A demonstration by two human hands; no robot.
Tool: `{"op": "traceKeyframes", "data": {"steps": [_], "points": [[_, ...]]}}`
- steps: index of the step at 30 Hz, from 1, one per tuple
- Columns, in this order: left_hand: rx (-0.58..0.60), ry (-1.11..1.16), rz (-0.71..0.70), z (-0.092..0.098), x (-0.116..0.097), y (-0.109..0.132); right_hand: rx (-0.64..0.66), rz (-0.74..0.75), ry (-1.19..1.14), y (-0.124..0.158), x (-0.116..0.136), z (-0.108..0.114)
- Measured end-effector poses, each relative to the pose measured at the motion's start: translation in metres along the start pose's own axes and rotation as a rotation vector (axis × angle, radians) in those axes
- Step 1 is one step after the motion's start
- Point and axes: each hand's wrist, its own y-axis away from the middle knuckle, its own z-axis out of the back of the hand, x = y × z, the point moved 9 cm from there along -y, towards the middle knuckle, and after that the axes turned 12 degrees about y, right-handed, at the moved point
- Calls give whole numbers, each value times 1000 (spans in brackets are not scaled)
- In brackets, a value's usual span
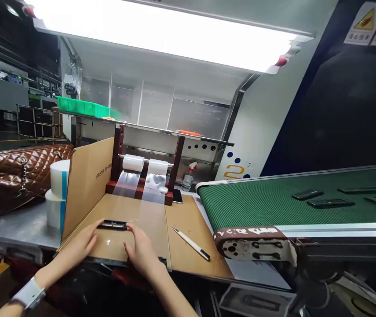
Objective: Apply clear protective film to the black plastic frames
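A small, narrow black plastic part (113, 225) lies level between my two hands, just over the cardboard-covered worktop (177, 220). The fingertips of my left hand (84, 241) grip its left end. At its right end, the fingertips of my right hand (142, 250) hold it, with the thumb lower and apart from it. Behind the part, two rolls of clear film (133, 163) hang on a rod in a dark red stand. Strips of film (154, 189) run down from them toward the worktop. A white pen (191, 243) rests to the right of my right hand.
On the right, a green conveyor belt (240, 207) carries several dark parts (330, 203). An upright cardboard panel (90, 176) borders the left side, with stacked white rolls (56, 211) and a brown quilted bag (16, 180) beyond. A spray bottle (188, 181) and phone (177, 196) are behind.
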Motion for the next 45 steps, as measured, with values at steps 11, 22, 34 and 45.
{"op": "traceKeyframes", "data": {"steps": [11,22,34,45], "points": [[43,-167,-12,-11,52,-38,231,57,304,-76,-19,-49],[29,-66,125,0,41,-44,264,-33,282,-88,-31,-52],[32,63,297,15,22,8,356,51,37,-38,-6,-35],[38,74,351,32,15,44,426,78,-13,-8,16,-37]]}}
